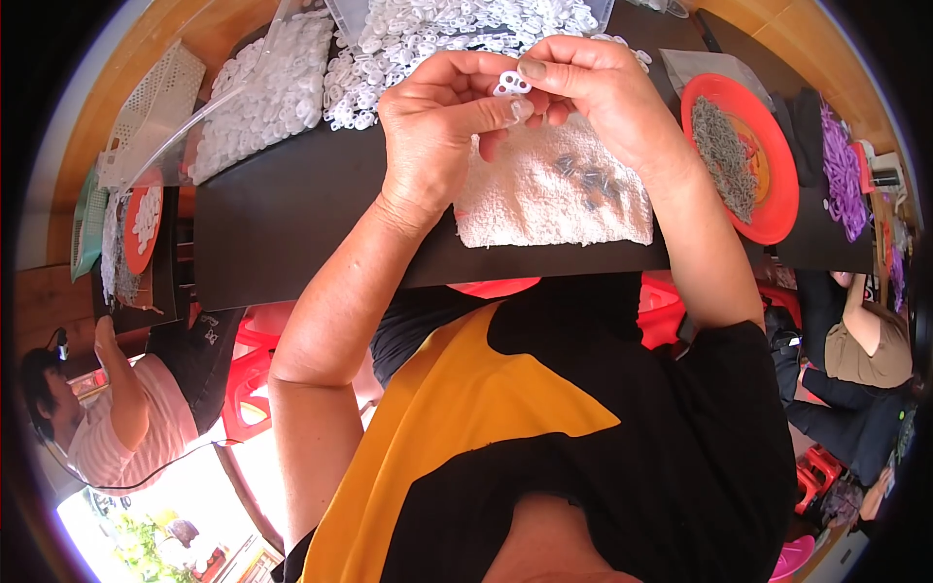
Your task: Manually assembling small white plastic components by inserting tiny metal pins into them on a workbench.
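Observation:
Above a white towel (554, 209), a small white plastic piece with dark round holes (512, 84) is pinched between my two hands. My left hand (437, 117) grips it from the left, thumb and index finger pressed together. From the right, my right hand (603, 97) closes on the same piece with thumb and fingers; whether a pin is also in them is hidden. Several small grey metal pins or screws (588, 180) lie on the towel below. Behind my hands spreads a heap of similar white plastic pieces (355, 83).
A big bag of white pieces (262, 92) lies left on the dark table (282, 238). At right stands a red dish (782, 209) with many grey screws (724, 160), then purple strips (844, 170). People sit at left (136, 418) and right (870, 340).

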`<control>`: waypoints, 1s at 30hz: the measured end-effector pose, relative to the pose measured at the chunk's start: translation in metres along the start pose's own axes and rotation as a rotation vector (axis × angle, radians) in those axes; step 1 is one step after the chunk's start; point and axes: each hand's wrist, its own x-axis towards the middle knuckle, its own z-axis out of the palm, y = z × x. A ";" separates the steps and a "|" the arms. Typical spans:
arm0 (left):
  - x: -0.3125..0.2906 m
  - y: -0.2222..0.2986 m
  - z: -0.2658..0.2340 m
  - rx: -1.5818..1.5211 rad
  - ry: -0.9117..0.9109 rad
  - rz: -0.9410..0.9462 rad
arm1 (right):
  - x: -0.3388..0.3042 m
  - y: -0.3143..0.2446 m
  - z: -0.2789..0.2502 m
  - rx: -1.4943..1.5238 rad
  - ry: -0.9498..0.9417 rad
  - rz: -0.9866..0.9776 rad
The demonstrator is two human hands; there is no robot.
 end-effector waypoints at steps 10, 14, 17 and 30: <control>-0.002 0.001 0.003 0.130 -0.039 0.030 | -0.001 0.001 -0.004 -0.003 -0.053 -0.031; -0.002 -0.001 0.003 0.186 -0.052 0.058 | -0.001 0.004 -0.008 0.019 -0.093 -0.039; -0.003 0.001 0.003 0.210 -0.040 0.065 | -0.003 0.001 -0.006 -0.015 -0.095 -0.019; -0.006 0.003 -0.001 0.227 -0.090 0.090 | -0.007 -0.009 -0.005 0.005 -0.167 -0.004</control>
